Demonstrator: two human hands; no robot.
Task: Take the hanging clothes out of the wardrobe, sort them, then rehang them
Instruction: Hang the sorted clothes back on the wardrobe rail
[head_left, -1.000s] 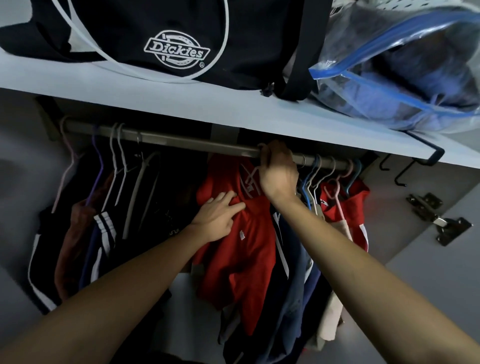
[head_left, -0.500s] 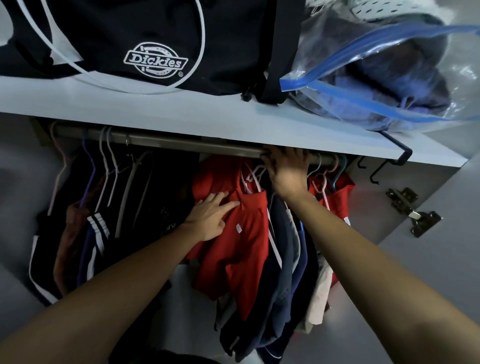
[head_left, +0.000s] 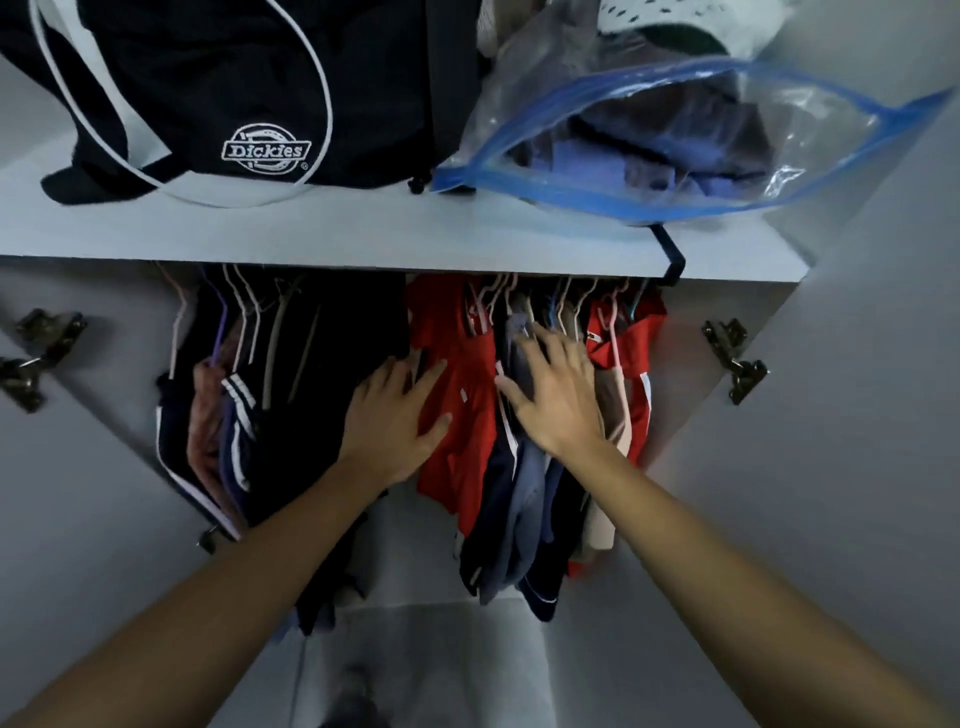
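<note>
Watching this from my end, both hands are flat and released, nothing grasped: the left hand (head_left: 395, 415) rests with spread fingers on the bright red fabric shirt (head_left: 457, 395), and the right hand (head_left: 558, 397) presses open-palmed on the bunch of navy and grey-blue hanging garments (head_left: 511, 499) just beside it. All the clothes hang under the pale grey wardrobe shelf (head_left: 363, 234), and the rail itself is hidden behind the shelf edge, so I honestly can't see how the thin pastel wire hangers (head_left: 566, 306) sit on it. That's my worry: those hooks are packed close together, so pulling one shirt could drag a neighbour off or tangle the hooks. Tugging cloth instead of the hanger could slip a garment down onto the wardrobe floor. Also, the black Dickies fabric bag (head_left: 218, 93) and the clear blue-edged zip bag of clothes (head_left: 701, 140) sit near the shelf lip, so a bump upward might knock them down.
</note>
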